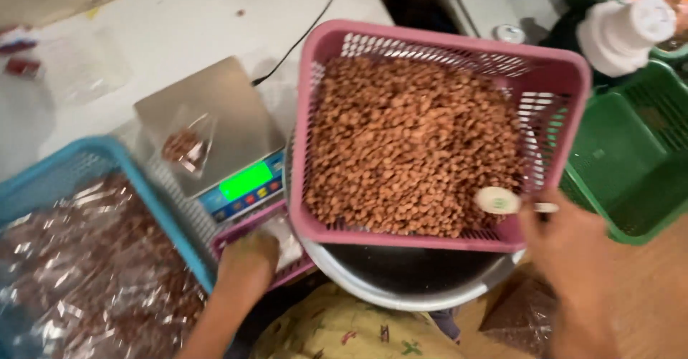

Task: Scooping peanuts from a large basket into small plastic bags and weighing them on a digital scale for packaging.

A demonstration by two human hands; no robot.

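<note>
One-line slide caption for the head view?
Right hand spoons nuts from pink basket; left hand rests below scale.

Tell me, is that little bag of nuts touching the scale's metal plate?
Touching. The head view shows the small clear bag lying flat on the scale's steel plate, with no gap beneath it; neither hand is on it.

a white tabletop [179, 22] fills the upper left, evenly lit, with a black cable [308, 33] running across it toward the top edge. at right stand green baskets [631, 165]. a warm brown surface [652, 287] shows at the lower right corner.
</note>
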